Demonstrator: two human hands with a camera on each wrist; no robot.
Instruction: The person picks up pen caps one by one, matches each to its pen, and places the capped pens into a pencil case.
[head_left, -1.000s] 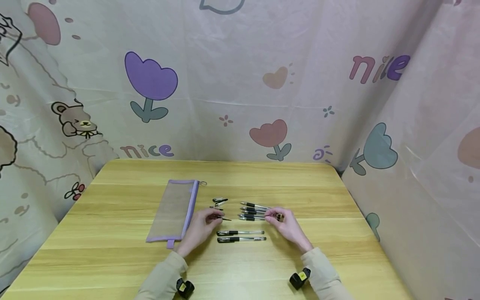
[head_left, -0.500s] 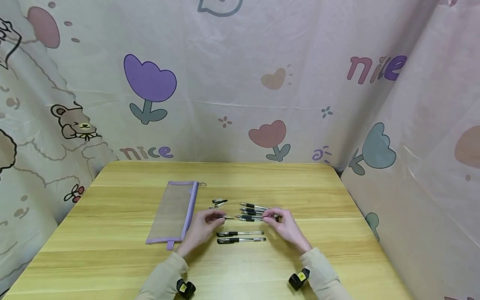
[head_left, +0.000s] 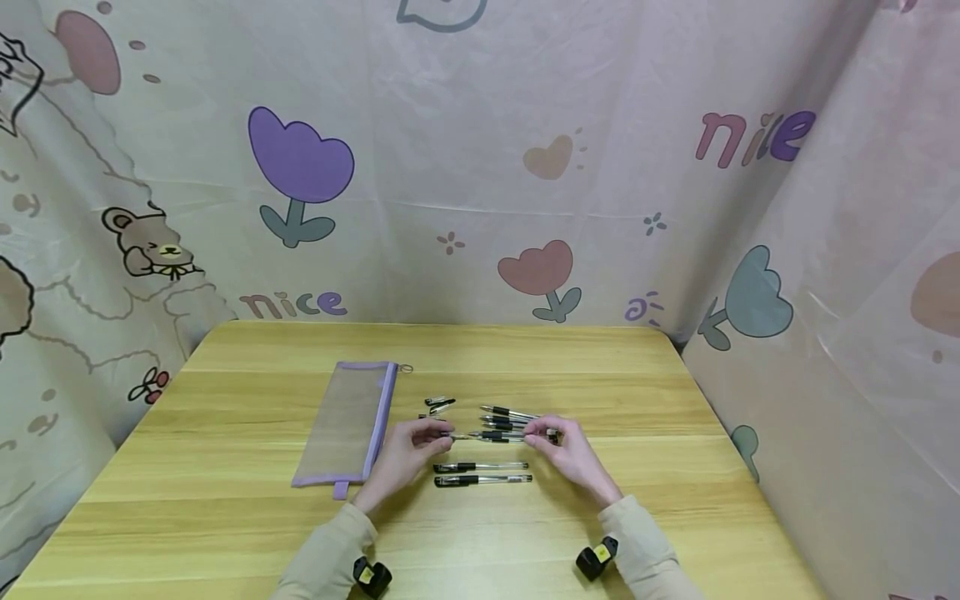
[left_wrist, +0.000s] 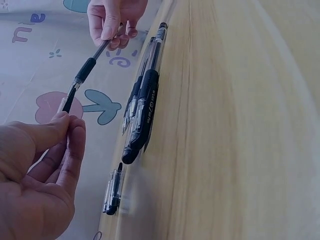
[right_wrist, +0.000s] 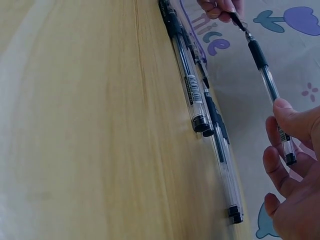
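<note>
My left hand (head_left: 408, 454) pinches a black-and-clear pen cap (left_wrist: 65, 104) between thumb and fingers. In my right hand (head_left: 572, 457) is an uncapped gel pen (right_wrist: 265, 70), gripped near its rear end, with its black rubber grip and tip pointing left. The pen tip is right at the cap's open end in the left wrist view, and both are held above the table. Two capped gel pens (head_left: 483, 479) lie side by side nearer the body. Beyond the hands lie several uncapped pens (head_left: 504, 421), partly hidden by the right hand.
Loose pen caps (head_left: 439, 402) lie just beyond the left hand. A mesh pouch (head_left: 345, 425) with purple edging and a zipper lies flat to the left on the wooden table (head_left: 225, 517). A printed curtain (head_left: 420, 150) hangs behind and at both sides.
The right hand has shifted slightly left with the pen, and the left hand has turned the cap toward it. Pen tip and cap have come closer, in line with each other.
</note>
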